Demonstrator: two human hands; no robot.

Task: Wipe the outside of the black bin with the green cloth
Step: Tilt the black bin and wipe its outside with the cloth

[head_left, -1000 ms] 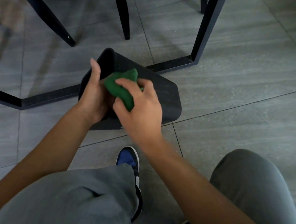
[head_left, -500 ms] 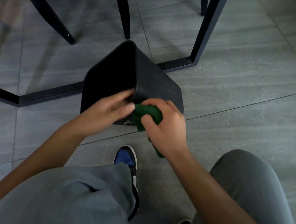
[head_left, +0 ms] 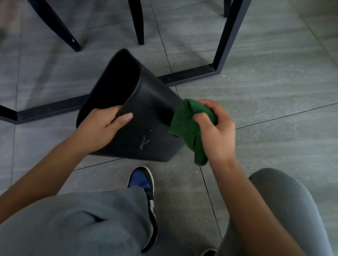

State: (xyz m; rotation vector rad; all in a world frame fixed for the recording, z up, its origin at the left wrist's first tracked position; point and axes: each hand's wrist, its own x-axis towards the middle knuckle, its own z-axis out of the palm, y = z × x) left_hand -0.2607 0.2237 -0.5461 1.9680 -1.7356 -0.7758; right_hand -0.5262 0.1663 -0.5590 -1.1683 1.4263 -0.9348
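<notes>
The black bin [head_left: 151,114] is tipped on its side above the grey tiled floor, its open mouth facing left and away from me. My left hand [head_left: 102,127] grips the near rim, fingers inside and thumb on the outer wall. My right hand [head_left: 216,129] is closed on the bunched green cloth [head_left: 188,129], which presses against the bin's right outer side near the base. A pale smear [head_left: 144,143] shows on the bin's near wall.
Black metal table frame bars [head_left: 224,37] run along the floor and upright just behind the bin. Dark chair legs [head_left: 138,15] stand farther back. My knees in grey trousers and a blue-and-black shoe [head_left: 143,184] are directly below the bin.
The bin has been turned so its mouth faces further left. My right hand moved the cloth from the near wall to the bin's right side; my left hand shifted its grip on the rim.
</notes>
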